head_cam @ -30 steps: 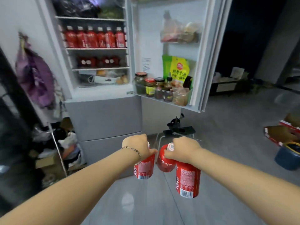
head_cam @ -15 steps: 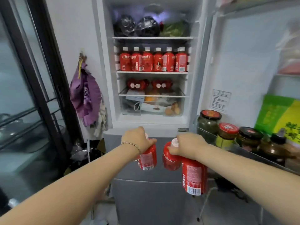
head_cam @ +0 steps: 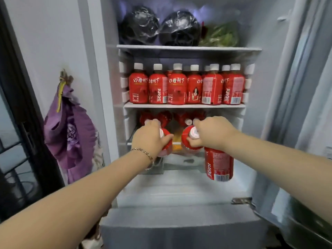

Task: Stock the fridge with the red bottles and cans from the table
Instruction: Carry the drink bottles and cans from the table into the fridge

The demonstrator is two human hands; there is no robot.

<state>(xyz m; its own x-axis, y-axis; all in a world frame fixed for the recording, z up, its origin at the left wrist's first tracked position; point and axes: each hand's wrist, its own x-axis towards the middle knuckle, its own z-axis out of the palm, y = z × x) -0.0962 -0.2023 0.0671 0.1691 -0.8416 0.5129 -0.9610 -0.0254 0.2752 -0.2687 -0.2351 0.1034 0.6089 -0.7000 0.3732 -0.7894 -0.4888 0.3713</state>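
Note:
My left hand (head_cam: 150, 139) grips one red bottle (head_cam: 166, 141) by its neck, just in front of the fridge's lower shelf. My right hand (head_cam: 213, 133) holds two red bottles by their necks: one (head_cam: 190, 142) points toward the fridge, the other (head_cam: 219, 165) hangs down under my wrist. The open fridge (head_cam: 185, 106) has a row of several upright red bottles (head_cam: 186, 87) on its middle shelf. Below that shelf, several red bottles (head_cam: 179, 116) lie on their sides with white caps facing me.
Two black bags (head_cam: 159, 27) and green vegetables (head_cam: 219, 35) fill the top shelf. A purple bag (head_cam: 69, 130) hangs on the wall at left. The fridge door (head_cam: 309, 105) stands open at right. A grey lower compartment front (head_cam: 179, 232) sits below.
I have moved closer to the fridge. Both hands have risen and reached forward with their bottles, from below the compartment up to the lower shelf opening.

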